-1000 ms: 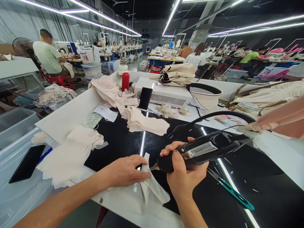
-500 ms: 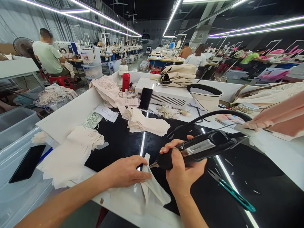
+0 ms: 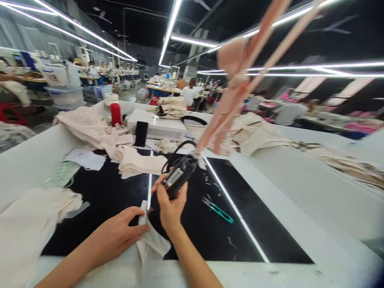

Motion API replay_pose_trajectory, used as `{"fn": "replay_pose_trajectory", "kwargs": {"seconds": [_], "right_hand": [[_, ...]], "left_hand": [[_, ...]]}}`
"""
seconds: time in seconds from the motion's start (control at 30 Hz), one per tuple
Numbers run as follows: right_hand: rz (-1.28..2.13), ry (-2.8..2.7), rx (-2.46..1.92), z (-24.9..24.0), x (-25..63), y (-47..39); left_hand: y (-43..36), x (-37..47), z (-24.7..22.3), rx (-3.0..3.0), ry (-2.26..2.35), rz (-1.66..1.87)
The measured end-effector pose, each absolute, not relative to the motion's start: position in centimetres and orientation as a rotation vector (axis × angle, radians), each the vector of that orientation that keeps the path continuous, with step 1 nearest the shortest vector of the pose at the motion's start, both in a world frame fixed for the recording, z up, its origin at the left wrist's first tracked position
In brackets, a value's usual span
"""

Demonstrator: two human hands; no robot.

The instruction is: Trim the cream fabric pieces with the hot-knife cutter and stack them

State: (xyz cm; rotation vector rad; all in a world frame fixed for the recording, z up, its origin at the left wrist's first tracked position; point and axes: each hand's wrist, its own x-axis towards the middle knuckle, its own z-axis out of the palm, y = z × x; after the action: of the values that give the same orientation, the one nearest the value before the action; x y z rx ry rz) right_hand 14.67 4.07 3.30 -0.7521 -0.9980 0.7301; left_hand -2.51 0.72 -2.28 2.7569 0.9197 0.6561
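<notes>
A: What's at the far left?
B: A pale fabric stack (image 3: 30, 224), cut off by the view's edge. Just beyond lie green cord (image 3: 61, 175), rather blurred, and a white sheet (image 3: 85, 159) with marks too faint to read.

A: And the left hand (image 3: 115, 234)?
B: Palm down on the near side. Two of its fingers are apart, their tips on a narrow cloth piece (image 3: 156, 240); the other fingers are mostly hidden. The cloth runs from between those tips down and right, across the near edge of the black panel (image 3: 105, 200).

A: Anything behind it?
B: Layered pale pieces (image 3: 139, 163), with a dark phone (image 3: 141, 134) upright past them.

A: Where's the black tool (image 3: 176, 177)?
B: Over the panel, in the right hand (image 3: 171, 210), its fingers wrapped round the body and covering part of it. Its long axis slants from upper right to lower left, tip towards the cloth. I can't tell whether they touch.

A: Further right?
B: Blurred pink bands (image 3: 222, 104) hang down to the tool's rear and hide some of the counter (image 3: 252, 190) behind. Teal snips (image 3: 221, 213) lie clear of both hands, blades pointing up and left.
</notes>
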Motion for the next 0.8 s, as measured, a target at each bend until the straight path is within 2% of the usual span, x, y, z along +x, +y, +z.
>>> {"fn": "replay_pose_trajectory", "kwargs": {"seconds": [0.2, 0.43, 0.67, 0.8], "right_hand": [[0.675, -1.067, -0.823, 3.7, 15.4, 3.6], [0.705, -1.162, -0.842, 4.5, 18.4, 2.8], [0.263, -1.237, -1.014, 4.4, 21.1, 1.3], [-0.015, -1.127, -0.909, 2.9, 21.9, -0.4]], "left_hand": [[2.0, -4.0, -4.6, 2.768, 0.874, 0.679], [3.4, -3.6, -7.3, 2.600, 1.125, 0.694], [4.4, -3.1, -7.1, 2.571, 1.095, 0.690], [4.5, -3.1, -5.9, 2.439, 1.112, 0.617]]}}
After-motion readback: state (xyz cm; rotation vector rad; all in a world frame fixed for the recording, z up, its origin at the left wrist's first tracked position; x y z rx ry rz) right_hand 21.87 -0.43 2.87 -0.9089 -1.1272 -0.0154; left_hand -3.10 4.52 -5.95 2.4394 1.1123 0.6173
